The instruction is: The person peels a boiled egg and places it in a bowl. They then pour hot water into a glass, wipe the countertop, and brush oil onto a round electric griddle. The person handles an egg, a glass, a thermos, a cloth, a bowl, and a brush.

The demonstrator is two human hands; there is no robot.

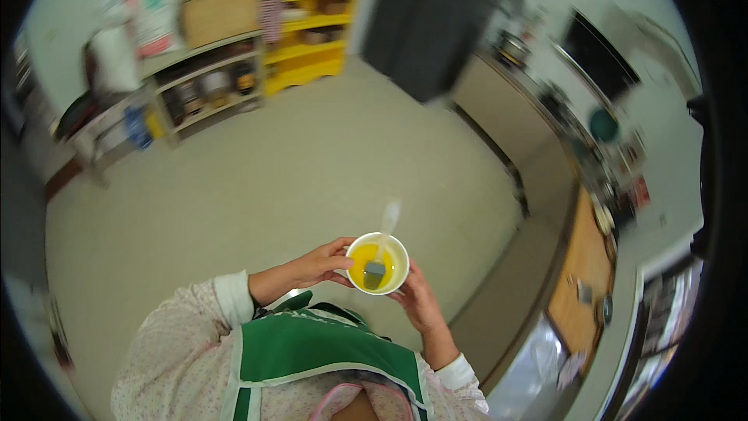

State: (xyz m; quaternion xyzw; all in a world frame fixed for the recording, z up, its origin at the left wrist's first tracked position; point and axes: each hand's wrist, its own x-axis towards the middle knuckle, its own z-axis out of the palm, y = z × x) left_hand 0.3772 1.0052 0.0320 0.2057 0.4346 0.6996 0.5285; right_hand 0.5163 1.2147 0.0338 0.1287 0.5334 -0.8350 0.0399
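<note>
Between my two hands is a white cup, held in front of my green apron. Yellow liquid, perhaps beaten egg or oil, lies inside it. A basting brush stands tilted in the cup, its grey head in the liquid and its pale handle leaning over the far rim. My left hand grips the cup's left side, with the thumb at the rim. My right hand holds the right side from below; some of its fingers are hidden by the cup.
A kitchen counter with a wooden board curves along the right. At the back stand a dark refrigerator and a yellow shelf unit. A low shelf with jars and a large sack is at the left, above pale floor.
</note>
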